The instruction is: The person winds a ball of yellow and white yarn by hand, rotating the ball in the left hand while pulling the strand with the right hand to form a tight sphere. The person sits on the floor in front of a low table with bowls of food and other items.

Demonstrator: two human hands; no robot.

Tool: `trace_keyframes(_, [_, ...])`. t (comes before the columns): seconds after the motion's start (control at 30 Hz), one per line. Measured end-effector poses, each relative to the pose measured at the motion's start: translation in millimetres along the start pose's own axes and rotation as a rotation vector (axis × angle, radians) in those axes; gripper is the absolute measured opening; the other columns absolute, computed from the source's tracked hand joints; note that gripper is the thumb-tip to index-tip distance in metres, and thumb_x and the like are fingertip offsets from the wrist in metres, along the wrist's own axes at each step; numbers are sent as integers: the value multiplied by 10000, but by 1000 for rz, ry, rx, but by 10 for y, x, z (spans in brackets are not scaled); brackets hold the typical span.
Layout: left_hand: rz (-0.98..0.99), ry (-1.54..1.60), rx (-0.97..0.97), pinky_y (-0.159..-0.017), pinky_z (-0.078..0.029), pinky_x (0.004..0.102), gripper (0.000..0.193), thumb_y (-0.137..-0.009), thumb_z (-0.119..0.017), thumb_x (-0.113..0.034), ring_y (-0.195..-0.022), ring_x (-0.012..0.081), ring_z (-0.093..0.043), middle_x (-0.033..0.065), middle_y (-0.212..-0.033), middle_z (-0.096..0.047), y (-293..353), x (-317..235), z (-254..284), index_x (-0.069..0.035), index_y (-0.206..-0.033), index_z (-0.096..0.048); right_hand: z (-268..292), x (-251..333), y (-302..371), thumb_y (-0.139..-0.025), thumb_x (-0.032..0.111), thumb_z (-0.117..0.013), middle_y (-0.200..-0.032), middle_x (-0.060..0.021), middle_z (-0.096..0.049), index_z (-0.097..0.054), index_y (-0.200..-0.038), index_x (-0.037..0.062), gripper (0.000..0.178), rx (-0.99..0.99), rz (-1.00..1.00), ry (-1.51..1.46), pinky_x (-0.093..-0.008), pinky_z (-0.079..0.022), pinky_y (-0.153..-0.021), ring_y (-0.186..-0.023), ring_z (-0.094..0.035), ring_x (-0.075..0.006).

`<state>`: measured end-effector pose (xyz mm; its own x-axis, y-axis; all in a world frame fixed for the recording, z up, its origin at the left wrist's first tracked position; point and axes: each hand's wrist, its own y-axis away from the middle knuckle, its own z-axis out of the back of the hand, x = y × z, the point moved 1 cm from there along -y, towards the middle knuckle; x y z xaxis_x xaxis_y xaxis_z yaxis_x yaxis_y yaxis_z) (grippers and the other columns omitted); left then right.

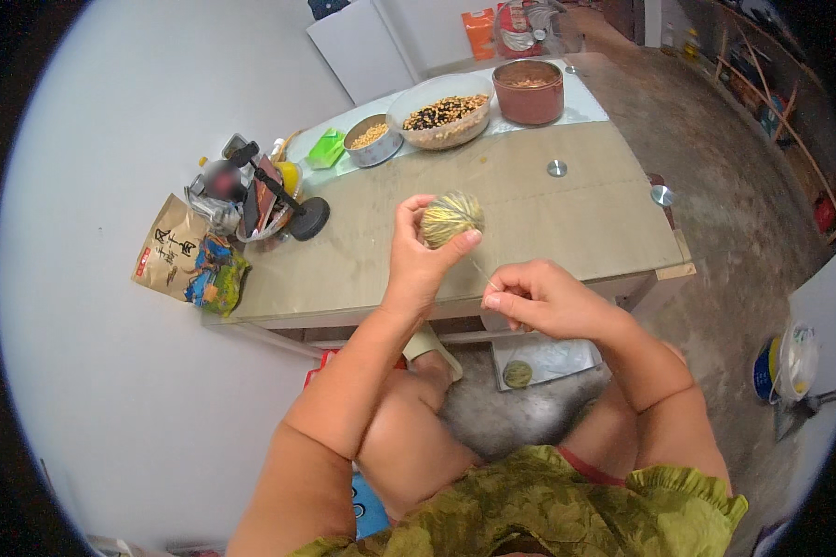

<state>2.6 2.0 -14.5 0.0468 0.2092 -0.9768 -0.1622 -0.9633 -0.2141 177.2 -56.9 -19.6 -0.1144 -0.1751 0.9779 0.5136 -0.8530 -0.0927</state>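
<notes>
In my left hand (416, 251) is a ball of yarn (452, 220), wound in yellow-green and grey strands, with my fingers behind it and the thumb along its lower right side. A strand of yarn (481, 271) runs from the ball down to my right hand (546, 299). The thumb and forefinger of that hand pinch the strand just right of and below the ball. Below, a smaller yarn ball (517, 374) of dark yellow-green lies in a shallow light tray (559, 360) on the floor, partly below my right forearm.
Ahead is a table (344, 278). Along its far side stand a grey round tin (373, 156), a large clear bowl (441, 139) of mixed kernels and a brown-red pot (529, 104). A black stand (308, 219) and a tan printed bag (175, 249) are at left. Two metal discs (556, 168) lie to the right.
</notes>
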Motion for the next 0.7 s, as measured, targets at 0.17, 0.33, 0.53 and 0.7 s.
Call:
trace_keyframes(0.17, [265,-121,453,-865,-444,291,576,-784,-739,-224,-999,146,-533,42,-1109,-529,91,21,31,-100,-1243,-414,184,0,37,-892,185,-588,-599,24,-503,-587,-756,2,227,-81,94,37,-250,-357,-492,-572,-436,-46])
trace_keyframes(0.33, [705,111,715,-923,-422,324,626,-840,-615,-467,-1065,155,-524,41,-1149,-547,144,24,-30,-101,-1307,-416,308,-32,30,-882,175,-616,-640,48,-524,-608,-787,5,196,-192,129,-44,-211,-360,-501,-585,-442,-25])
trace_keyframes(0.53, [660,325,735,-806,-491,369,543,-885,-531,-487,-1018,188,-564,81,-1140,-571,140,-18,-30,-65,-1225,-489,426,-41,-22,-845,125,-663,-670,59,-543,-610,-825,25,115,-207,94,-193,-167,-374,-531,-605,-462,-4])
trace_keyframes(0.7, [840,444,928,-711,-535,366,507,-890,-527,-474,-903,208,-630,107,-1057,-627,209,15,-49,-59,-1183,-529,439,-68,-64,-840,126,-670,-698,50,-564,-610,-840,25,117,-157,156,-169,-172,-386,-542,-619,-476,-7])
